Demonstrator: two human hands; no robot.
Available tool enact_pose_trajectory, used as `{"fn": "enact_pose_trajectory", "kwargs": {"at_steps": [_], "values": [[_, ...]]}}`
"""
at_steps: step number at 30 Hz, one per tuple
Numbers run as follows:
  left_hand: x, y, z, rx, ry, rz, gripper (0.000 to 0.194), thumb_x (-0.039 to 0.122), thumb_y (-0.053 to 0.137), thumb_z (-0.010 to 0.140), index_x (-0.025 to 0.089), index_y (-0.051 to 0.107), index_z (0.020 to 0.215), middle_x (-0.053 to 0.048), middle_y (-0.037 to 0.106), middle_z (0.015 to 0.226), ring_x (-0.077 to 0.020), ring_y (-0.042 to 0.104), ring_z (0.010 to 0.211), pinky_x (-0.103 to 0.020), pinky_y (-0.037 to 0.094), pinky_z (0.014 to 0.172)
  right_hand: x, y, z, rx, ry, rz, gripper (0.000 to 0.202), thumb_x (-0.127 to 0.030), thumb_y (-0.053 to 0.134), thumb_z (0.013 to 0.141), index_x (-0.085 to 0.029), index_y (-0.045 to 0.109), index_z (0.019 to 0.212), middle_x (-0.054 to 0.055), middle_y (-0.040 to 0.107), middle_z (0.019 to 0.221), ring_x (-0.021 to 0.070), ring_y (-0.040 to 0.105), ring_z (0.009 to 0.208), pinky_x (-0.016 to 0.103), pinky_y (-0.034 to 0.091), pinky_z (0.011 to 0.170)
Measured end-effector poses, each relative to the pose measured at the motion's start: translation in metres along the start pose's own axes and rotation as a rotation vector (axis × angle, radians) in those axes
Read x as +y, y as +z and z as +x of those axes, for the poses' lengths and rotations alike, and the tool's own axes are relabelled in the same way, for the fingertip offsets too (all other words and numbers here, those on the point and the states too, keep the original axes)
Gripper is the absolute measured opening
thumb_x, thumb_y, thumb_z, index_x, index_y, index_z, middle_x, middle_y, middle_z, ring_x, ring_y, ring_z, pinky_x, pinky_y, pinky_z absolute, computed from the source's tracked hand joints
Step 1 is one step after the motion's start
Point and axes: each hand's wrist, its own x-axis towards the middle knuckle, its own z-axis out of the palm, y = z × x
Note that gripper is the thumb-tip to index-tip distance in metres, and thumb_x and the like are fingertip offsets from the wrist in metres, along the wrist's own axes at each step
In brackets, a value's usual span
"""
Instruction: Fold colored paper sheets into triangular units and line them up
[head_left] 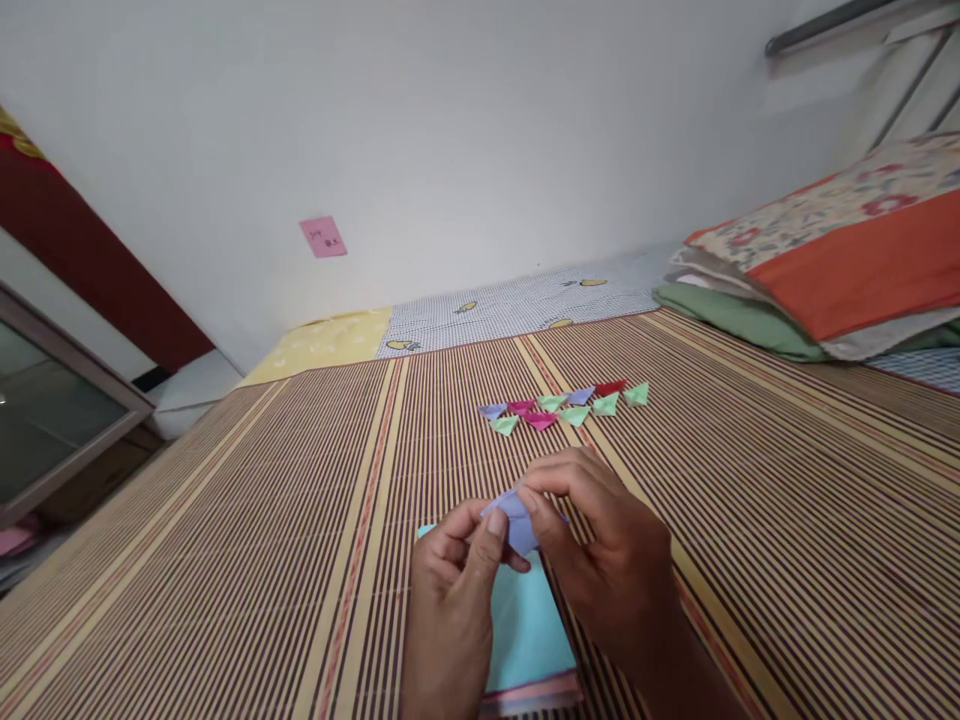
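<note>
Much open striped mat (225,520) on the left, between the glass-panelled frame (71,400) and the left hand (454,600), closed in a thumb-and-finger pinch on the folded lavender paper (519,528) at near centre, over a light-blue-topped paper stack (529,625), with ten small folded pieces (575,414) farther off in two rows. Right hand (607,540) likewise pinched on the lavender paper's right part, then open mat reaching the folded bedding (847,250) at far right. Partly hidden: stack beneath hands and some fingertips behind paper; bedding cut off at right, pink note's (323,237) writing unreadable.
</note>
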Motion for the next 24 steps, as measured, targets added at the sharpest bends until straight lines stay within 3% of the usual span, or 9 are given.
{"fn": "enact_pose_trajectory", "kwargs": {"at_steps": [2, 5, 9, 12, 19, 21, 24], "values": [[0.000, 0.001, -0.001, 0.010, 0.002, 0.000, 0.031, 0.044, 0.066, 0.095, 0.018, 0.073, 0.079, -0.001, 0.065, 0.071, -0.0148, 0.055, 0.068, -0.025, 0.042, 0.066, -0.001, -0.001, 0.000, -0.013, 0.039, 0.018, 0.014, -0.010, 0.056, 0.095, -0.019, 0.062, 0.086, 0.001, 0.067, 0.087, 0.0156, 0.062, 0.086, 0.030, 0.047, 0.082], [0.002, 0.001, -0.001, 0.018, 0.009, 0.025, 0.030, 0.043, 0.066, 0.095, 0.019, 0.073, 0.079, 0.001, 0.061, 0.070, -0.0141, 0.052, 0.067, -0.024, 0.040, 0.063, 0.000, -0.003, 0.000, -0.080, 0.215, 0.112, 0.017, -0.017, 0.057, 0.096, -0.020, 0.061, 0.081, -0.001, 0.064, 0.079, 0.0144, 0.060, 0.076, 0.028, 0.046, 0.071], [0.009, -0.004, 0.000, -0.077, 0.007, 0.104, 0.030, 0.044, 0.063, 0.096, 0.019, 0.075, 0.085, 0.001, 0.060, 0.072, -0.0144, 0.052, 0.070, -0.024, 0.042, 0.068, 0.004, -0.007, 0.001, -0.170, 0.441, 0.252, 0.022, -0.024, 0.058, 0.096, -0.020, 0.061, 0.075, -0.004, 0.057, 0.068, 0.0129, 0.052, 0.063, 0.027, 0.041, 0.059], [0.011, -0.009, 0.000, -0.138, -0.010, 0.137, 0.028, 0.044, 0.068, 0.093, 0.018, 0.075, 0.084, 0.000, 0.063, 0.073, -0.0159, 0.055, 0.073, -0.024, 0.042, 0.068, 0.003, -0.007, 0.003, -0.187, 0.441, 0.217, 0.021, -0.022, 0.059, 0.093, -0.019, 0.062, 0.072, -0.004, 0.056, 0.067, 0.0128, 0.052, 0.064, 0.027, 0.039, 0.060], [0.009, -0.009, 0.000, -0.102, 0.037, 0.306, 0.032, 0.044, 0.068, 0.093, 0.018, 0.072, 0.076, -0.001, 0.063, 0.070, -0.0165, 0.053, 0.070, -0.025, 0.041, 0.065, -0.002, -0.005, 0.006, -0.270, 0.418, 0.175, 0.021, -0.018, 0.058, 0.088, -0.018, 0.062, 0.067, -0.002, 0.057, 0.067, 0.0129, 0.053, 0.064, 0.026, 0.039, 0.062], [0.008, -0.010, 0.002, -0.109, 0.020, 0.287, 0.031, 0.044, 0.070, 0.091, 0.018, 0.072, 0.075, -0.001, 0.064, 0.071, -0.0165, 0.054, 0.071, -0.025, 0.042, 0.066, 0.001, -0.006, 0.006, -0.306, 0.460, 0.217, 0.020, -0.021, 0.060, 0.089, -0.018, 0.063, 0.069, -0.002, 0.059, 0.068, 0.0133, 0.055, 0.065, 0.026, 0.040, 0.061], [0.005, -0.015, 0.003, -0.021, -0.021, 0.128, 0.027, 0.042, 0.074, 0.088, 0.018, 0.073, 0.077, -0.001, 0.065, 0.074, -0.0157, 0.056, 0.074, -0.024, 0.044, 0.070, 0.005, -0.009, 0.006, -0.314, 0.550, 0.358, 0.026, -0.035, 0.056, 0.097, -0.019, 0.066, 0.080, 0.000, 0.065, 0.075, 0.0151, 0.059, 0.070, 0.026, 0.044, 0.063]]}}
